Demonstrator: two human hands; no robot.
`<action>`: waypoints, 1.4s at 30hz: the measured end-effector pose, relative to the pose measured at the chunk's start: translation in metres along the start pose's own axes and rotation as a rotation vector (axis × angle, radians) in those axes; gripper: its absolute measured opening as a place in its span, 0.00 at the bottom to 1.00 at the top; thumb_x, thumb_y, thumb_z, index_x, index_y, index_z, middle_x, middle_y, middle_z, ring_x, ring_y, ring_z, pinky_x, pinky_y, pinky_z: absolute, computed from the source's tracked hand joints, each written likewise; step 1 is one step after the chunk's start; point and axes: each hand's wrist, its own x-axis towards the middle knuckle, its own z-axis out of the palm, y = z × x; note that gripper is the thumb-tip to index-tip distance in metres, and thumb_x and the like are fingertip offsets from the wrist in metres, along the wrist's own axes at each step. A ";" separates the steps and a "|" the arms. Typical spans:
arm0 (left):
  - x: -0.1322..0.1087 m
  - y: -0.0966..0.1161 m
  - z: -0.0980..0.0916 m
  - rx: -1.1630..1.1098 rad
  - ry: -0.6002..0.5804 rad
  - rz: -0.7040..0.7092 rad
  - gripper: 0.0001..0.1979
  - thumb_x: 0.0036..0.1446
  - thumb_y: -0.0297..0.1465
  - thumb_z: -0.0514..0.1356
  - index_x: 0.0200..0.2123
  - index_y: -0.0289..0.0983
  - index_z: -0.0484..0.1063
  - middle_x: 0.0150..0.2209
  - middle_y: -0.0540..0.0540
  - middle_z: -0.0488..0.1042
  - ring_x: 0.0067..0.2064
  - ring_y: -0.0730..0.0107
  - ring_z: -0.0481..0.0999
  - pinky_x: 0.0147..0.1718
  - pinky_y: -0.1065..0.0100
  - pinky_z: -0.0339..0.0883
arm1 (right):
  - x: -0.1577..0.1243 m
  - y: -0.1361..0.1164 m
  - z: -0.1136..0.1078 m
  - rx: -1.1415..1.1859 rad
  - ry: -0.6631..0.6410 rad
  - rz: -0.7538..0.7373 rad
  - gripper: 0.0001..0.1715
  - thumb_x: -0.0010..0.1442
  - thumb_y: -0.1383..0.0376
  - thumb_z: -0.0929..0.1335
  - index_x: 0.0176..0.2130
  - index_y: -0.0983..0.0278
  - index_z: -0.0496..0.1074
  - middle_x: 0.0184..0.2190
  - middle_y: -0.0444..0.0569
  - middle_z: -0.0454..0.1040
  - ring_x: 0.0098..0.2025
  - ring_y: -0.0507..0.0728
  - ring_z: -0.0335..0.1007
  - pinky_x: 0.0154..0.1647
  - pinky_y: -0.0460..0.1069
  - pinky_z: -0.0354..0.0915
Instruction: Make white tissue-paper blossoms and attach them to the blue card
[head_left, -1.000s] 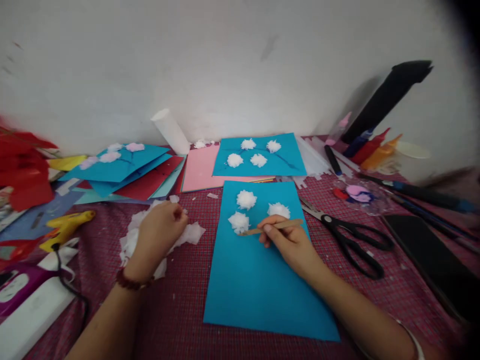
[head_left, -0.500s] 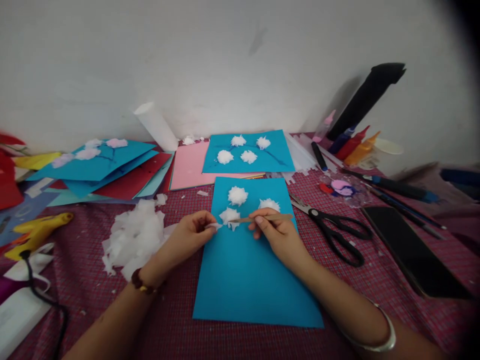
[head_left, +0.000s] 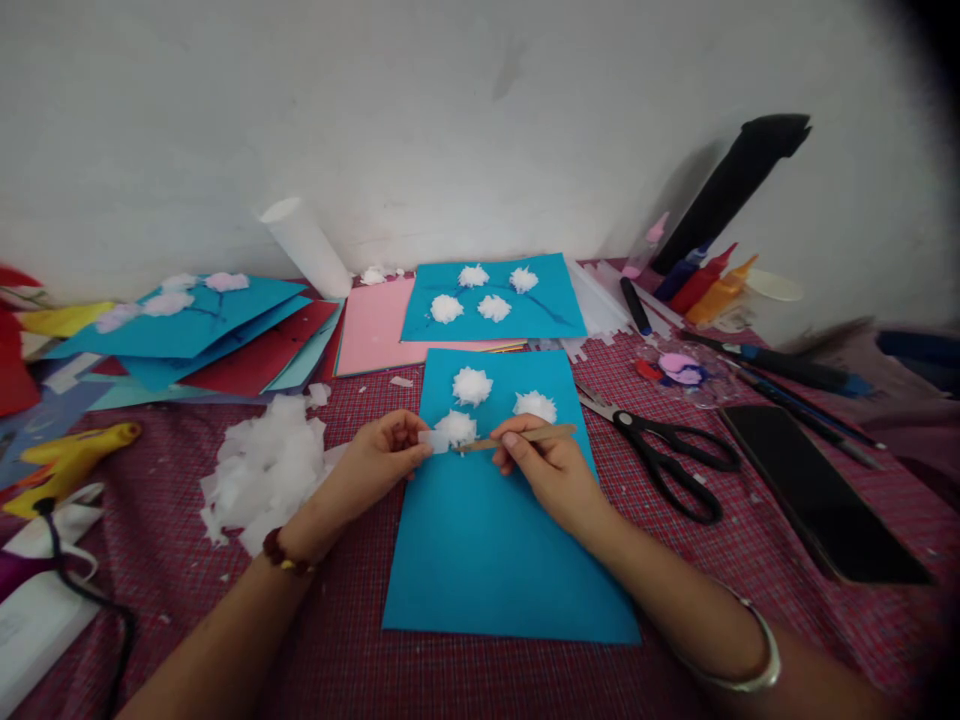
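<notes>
A blue sheet of card [head_left: 510,560] lies in front of me with three white tissue-paper puffs on its upper part. My left hand [head_left: 390,450] pinches a small piece of white tissue paper [head_left: 433,441] at the left edge of the lower-left puff [head_left: 456,428]. In my right hand [head_left: 544,460] is a thin flat wooden stick [head_left: 551,433], held like a pen. The stick's left tip is at the lower edge of that same puff. Part of the right-hand puff [head_left: 535,405] is hidden behind my right fingers.
Left of the card is a heap of white tissue pieces [head_left: 266,465], with a yellow glue gun [head_left: 75,460] further left. Scissors [head_left: 667,450] and a black phone [head_left: 825,495] lie to the right. Behind stand another puffed blue card [head_left: 495,325] and paint bottles [head_left: 720,290].
The tissue piece in my left hand now lies flatter and shows more fully beside the puff. The stick's tip has shifted slightly down and left. The whole view has drifted a little.
</notes>
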 end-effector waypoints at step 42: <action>0.002 0.005 -0.004 0.336 -0.132 0.161 0.08 0.56 0.33 0.55 0.32 0.36 0.71 0.27 0.52 0.67 0.25 0.75 0.64 0.24 0.72 0.57 | 0.000 0.001 -0.002 0.039 0.057 -0.039 0.10 0.62 0.59 0.64 0.35 0.63 0.69 0.24 0.43 0.70 0.25 0.52 0.67 0.26 0.47 0.65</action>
